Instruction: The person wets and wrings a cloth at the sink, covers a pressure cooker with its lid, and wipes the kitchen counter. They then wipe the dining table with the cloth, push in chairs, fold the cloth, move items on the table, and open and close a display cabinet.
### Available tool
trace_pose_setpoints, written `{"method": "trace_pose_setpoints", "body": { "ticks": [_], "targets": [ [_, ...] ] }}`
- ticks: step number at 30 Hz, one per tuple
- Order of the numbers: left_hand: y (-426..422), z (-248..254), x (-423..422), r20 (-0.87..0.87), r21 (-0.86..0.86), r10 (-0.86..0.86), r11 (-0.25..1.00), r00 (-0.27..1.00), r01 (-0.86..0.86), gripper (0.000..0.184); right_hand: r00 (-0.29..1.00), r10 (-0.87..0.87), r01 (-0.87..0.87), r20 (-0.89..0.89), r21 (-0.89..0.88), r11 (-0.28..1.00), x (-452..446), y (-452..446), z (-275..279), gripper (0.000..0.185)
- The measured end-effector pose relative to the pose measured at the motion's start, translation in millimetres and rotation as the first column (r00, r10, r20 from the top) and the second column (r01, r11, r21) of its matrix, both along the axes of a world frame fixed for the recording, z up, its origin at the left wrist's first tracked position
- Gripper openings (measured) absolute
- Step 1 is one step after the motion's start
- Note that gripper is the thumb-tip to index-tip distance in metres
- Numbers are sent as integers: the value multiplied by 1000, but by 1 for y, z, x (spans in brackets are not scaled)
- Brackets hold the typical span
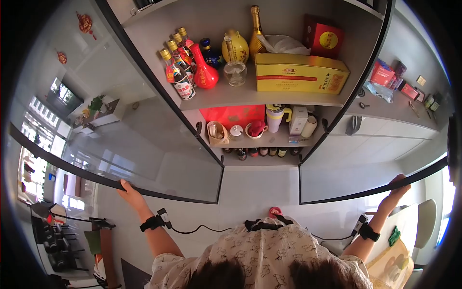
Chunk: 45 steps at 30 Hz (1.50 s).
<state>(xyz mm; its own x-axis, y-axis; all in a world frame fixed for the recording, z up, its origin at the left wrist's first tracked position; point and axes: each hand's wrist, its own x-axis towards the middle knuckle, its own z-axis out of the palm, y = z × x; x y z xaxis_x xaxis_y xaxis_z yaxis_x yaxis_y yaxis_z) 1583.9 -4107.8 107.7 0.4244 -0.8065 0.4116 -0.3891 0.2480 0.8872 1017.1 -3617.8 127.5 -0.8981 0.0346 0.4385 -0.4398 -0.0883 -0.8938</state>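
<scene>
My left hand (129, 192) is closed on the black-framed edge of the left glass cabinet door (139, 130), its thumb on the frame. On the other side, my right hand (397, 187) grips the edge of the right glass cabinet door (346, 166); some of its fingers are hidden. Both doors stand swung open. Between them, the upper shelf (216, 99) bears several bottles with gold caps (182, 83), a red bottle (205, 70), a clear glass decanter (235, 73), a gold bottle (256, 36), a long gold box (302, 72) and a red box (322, 37).
The middle shelf holds a paper bag (218, 132), a tumbler with a yellow handle (275, 118) and a white box (298, 120). Several small bottles (263, 151) line the lowest shelf. Cables run from my wrist straps. A table (404, 226) and chair (426, 224) stand at right.
</scene>
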Motion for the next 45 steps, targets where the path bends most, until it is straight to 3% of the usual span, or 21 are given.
{"method": "trace_pose_setpoints", "body": {
  "ticks": [2,3,5,6,8,10,11,12,13,15,17,21,26,28,30,32,33,35,38,41,45],
  "targets": [
    [-9,-9,4,-2,-101,23,995,1000,-23,40,916,-357,384,-185,140,913,14,-12,24,49],
    [-11,-11,7,12,-108,19,994,1000,-18,40,886,-422,452,-192,160,877,6,6,28,49],
    [-8,-11,6,29,-113,18,993,999,-15,41,725,-586,634,-362,17,773,45,-20,89,39],
    [-6,-9,2,12,-119,14,993,1000,-12,36,580,-600,720,-550,3,694,60,-24,109,28],
    [-8,-7,0,-3,-127,10,992,1000,-10,34,501,-473,584,-724,-119,803,65,-23,122,20],
    [-13,-12,-1,20,-247,77,966,997,-70,33,544,-334,392,-770,-118,912,70,-57,126,17],
    [-7,-6,-7,16,-247,85,966,996,-78,33,681,-218,250,-700,-58,967,68,-80,123,16],
    [3,5,-18,-10,-217,63,974,998,-64,33,704,-157,272,-693,58,961,69,-113,126,17],
    [8,11,-24,-37,-187,42,981,998,-48,32,793,51,52,-607,152,987,73,-145,133,14],
    [-6,-4,-10,-17,-202,68,977,998,-70,31,774,294,-79,-560,375,924,69,-212,142,16],
    [-2,-2,-12,3,-187,91,978,996,-89,29,749,409,-72,-521,550,832,47,-273,126,25],
    [-8,-8,-9,-59,-221,44,974,997,-56,28,562,637,3,-527,772,636,-7,-385,45,69],
    [-1,-5,-8,-51,-154,29,987,998,-37,26,552,670,141,-497,847,513,-14,-469,60,87],
    [1,-3,-8,-74,-159,18,987,997,-29,26,623,680,229,-388,921,316,-18,-489,60,84],
    [2,-1,-12,-99,-162,0,987,995,-16,25,617,692,227,-375,927,299,-22,-495,52,79],
    [3,1,-17,-60,-229,41,972,997,-54,32,586,689,182,-427,898,401,-27,-495,42,72],
    [2,2,-20,-60,-220,47,974,997,-60,32,582,696,180,-421,901,395,-33,-500,39,72],
    [2,4,-20,-79,-238,47,969,996,-65,34,480,732,168,-484,869,465,-51,-512,27,68],
    [-1,-4,-6,-95,-208,-42,978,995,21,25,427,829,49,-361,925,378,-66,-512,34,67],
    [-2,-7,-7,-117,-227,-28,974,993,0,25,382,883,-35,-275,950,311,-72,-510,43,68],
    [-4,-12,-4,-119,-248,-26,969,993,-4,25,435,805,164,-403,915,370,-57,-507,30,66]
  ]
}}
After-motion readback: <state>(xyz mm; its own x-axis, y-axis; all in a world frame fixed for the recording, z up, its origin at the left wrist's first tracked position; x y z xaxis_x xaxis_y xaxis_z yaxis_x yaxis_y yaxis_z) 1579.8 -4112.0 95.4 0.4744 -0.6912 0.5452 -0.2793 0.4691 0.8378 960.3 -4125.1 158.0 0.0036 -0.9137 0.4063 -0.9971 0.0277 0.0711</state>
